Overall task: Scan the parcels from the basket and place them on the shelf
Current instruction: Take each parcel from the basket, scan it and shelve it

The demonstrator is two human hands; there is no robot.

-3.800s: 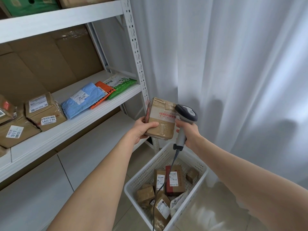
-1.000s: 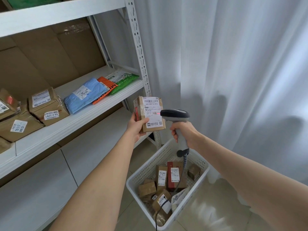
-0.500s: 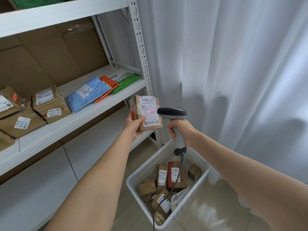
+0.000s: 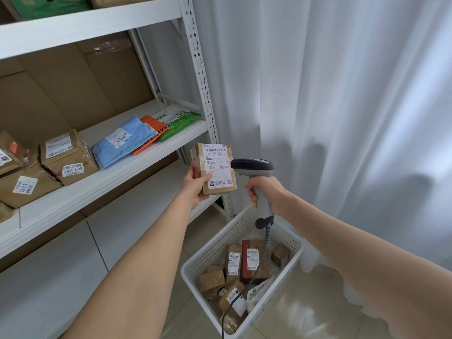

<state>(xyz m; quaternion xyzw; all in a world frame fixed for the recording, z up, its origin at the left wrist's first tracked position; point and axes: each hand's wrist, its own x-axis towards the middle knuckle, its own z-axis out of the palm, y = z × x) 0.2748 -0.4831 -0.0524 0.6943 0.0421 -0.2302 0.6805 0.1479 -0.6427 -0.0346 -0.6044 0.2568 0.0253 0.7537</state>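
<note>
Left hand (image 4: 195,187) grips labelled cardboard parcel (image 4: 215,168) upright; right hand (image 4: 267,192) clasps barcode scanner (image 4: 253,167), nose just beside label, above white basket (image 4: 296,255).

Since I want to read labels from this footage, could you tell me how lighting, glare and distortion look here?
Head view: soft daylight comes through the curtain, with no glare. The parcel in the left hand is sharp and its label number is legible. The head view's wide angle slants the shelf upright. Labels in the basket are too small to read.
</note>
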